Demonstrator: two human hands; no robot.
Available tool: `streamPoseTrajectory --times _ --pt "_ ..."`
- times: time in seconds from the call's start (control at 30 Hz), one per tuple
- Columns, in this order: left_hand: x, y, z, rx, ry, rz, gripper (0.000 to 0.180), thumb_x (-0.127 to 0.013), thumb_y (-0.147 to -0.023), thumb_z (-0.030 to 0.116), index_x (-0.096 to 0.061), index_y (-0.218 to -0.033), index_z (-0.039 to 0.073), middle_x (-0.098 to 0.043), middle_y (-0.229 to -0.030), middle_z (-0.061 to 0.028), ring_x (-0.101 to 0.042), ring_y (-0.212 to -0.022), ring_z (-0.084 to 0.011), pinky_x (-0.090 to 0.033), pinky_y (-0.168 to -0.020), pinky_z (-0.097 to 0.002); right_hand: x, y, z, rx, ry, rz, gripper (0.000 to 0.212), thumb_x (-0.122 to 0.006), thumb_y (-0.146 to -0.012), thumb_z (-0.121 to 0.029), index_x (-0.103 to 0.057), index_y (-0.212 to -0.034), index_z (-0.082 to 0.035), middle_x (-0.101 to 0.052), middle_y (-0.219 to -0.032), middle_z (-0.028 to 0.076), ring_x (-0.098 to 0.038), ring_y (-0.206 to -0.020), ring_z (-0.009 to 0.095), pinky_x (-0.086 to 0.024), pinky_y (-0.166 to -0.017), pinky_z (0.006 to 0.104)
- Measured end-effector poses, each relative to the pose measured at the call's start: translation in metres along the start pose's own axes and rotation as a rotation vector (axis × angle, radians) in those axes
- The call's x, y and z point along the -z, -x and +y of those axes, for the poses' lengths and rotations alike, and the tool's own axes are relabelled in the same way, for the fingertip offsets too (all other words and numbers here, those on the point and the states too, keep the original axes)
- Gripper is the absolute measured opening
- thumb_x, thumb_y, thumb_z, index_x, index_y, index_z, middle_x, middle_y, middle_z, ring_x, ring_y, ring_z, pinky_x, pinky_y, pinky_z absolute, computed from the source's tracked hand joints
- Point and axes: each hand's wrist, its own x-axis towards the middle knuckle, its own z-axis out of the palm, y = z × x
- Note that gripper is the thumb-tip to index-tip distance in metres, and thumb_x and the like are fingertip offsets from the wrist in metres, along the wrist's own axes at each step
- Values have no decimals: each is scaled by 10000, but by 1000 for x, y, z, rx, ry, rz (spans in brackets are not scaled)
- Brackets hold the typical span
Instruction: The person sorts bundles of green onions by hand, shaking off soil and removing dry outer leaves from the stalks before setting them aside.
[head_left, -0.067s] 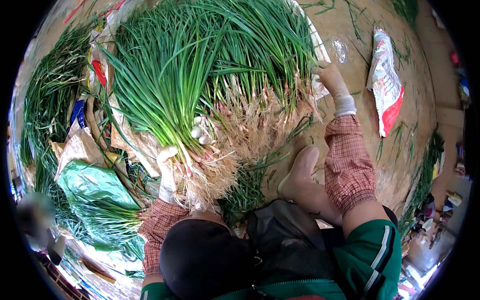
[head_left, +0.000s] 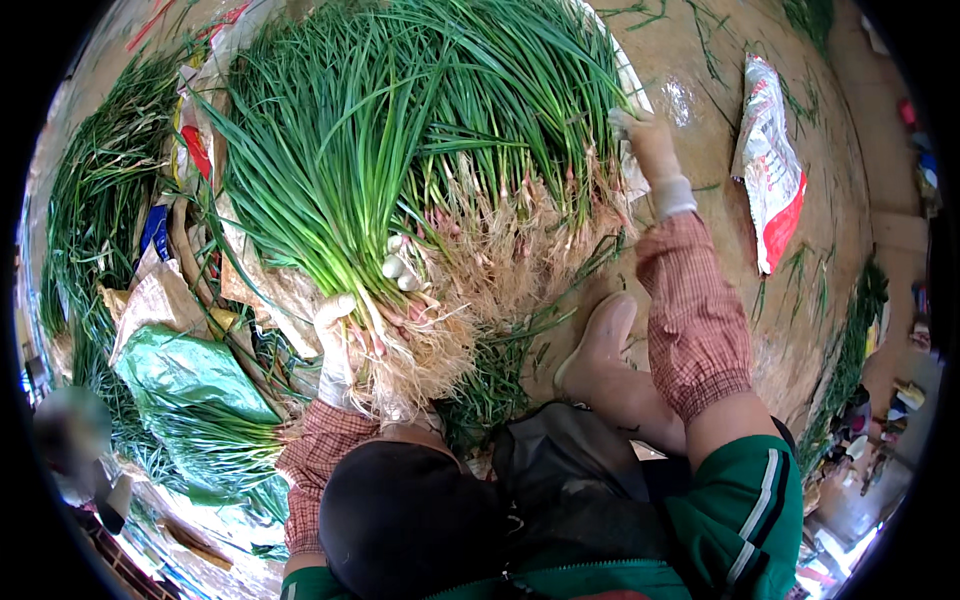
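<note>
My left hand point(head_left: 333, 330), in a pale glove, is closed round the lower stems of a thick bunch of green onions point(head_left: 335, 220). Their reddish bulbs and tangled roots point(head_left: 420, 350) stick out beside it, and the long leaves fan up and away. A few white round bulbs point(head_left: 396, 268) show at the bunch's right side. My right hand point(head_left: 645, 135), also gloved, reaches to the right edge of the big pile of green onions point(head_left: 510, 100). Its fingers are bent in against the leaves there; what they pinch is too small to make out.
Under the pile a white rim point(head_left: 632, 75) shows. On the wet floor at right lies a white and red plastic sack point(head_left: 772, 165). Green plastic point(head_left: 200, 370), crumpled sacks and more greens point(head_left: 100, 200) lie at left. Loose leaf scraps point(head_left: 490, 375) are near my boot point(head_left: 600, 345).
My right hand has shifted a little up and to the left along the edge of the pile. My left hand and its bunch stay put.
</note>
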Motion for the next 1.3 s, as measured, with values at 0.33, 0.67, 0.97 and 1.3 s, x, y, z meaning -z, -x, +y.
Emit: streamPoseTrajectory --times 0.33,0.67,0.97,1.3 --pt "7 2 13 -17 -116 10 897 -673 -647 309 -306 -1356 -98 -500 -1035 -123 -498 -955 -287 -454 -848 -437 -23 -38 26 125 229 127 389 -632 -839 -361 -656 -1100 -74 -682 -979 164 -645 -918 318 -501 -804 409" --pt "25 -3 13 42 -10 -99 848 -681 -651 268 -326 -1328 -99 -465 -978 -103 -444 -911 -234 -393 -861 -372 15 19 -46 152 -898 -102 339 -622 -909 -255 -640 -1100 25 -684 -899 81 -609 -711 126 -487 -666 232" --pt "6 -6 3 -21 -25 12 853 -670 -647 267 -312 -1340 -77 -475 -1123 -158 -456 -925 -220 -395 -848 -365 -23 -26 14 96 696 -51 291 -625 -871 -268 -651 -1083 -70 -682 -975 121 -643 -864 245 -499 -849 340" --pt "7 2 13 -49 -37 -7 874 -667 -639 259 -301 -1358 -77 -470 -1167 -179 -458 -917 -203 -397 -869 -369 0 -1 -14 108 -296 -316 251 -666 -852 -153 -665 -1068 -27 -651 -845 27 -564 -708 114 -480 -637 245"
